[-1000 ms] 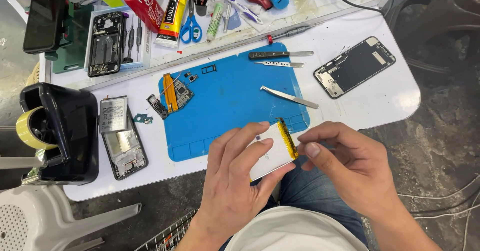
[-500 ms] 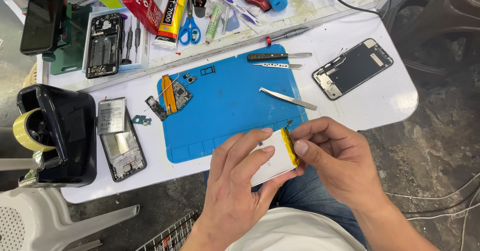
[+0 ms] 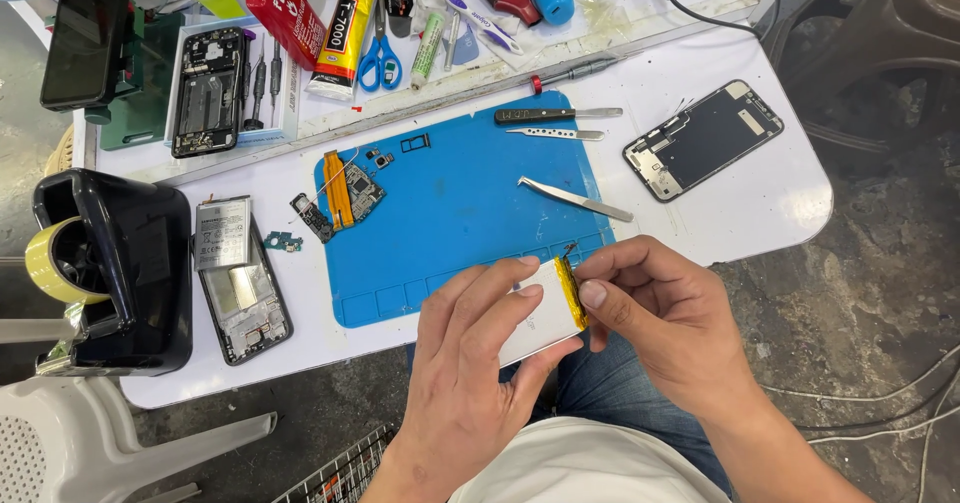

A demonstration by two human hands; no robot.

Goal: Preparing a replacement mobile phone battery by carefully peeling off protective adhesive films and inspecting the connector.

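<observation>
Both hands have drifted slightly toward lower centre of the head view. Left hand [image 3: 470,383] grips the flat white rectangular battery [image 3: 540,315] over the white tabletop [image 3: 760,203] edge, below the blue silicone mat [image 3: 450,213]. Right hand [image 3: 660,313] fingers pinch its yellow tape strip [image 3: 571,291]. Judged step: peeling the strip; next calls for a steady pull.
</observation>
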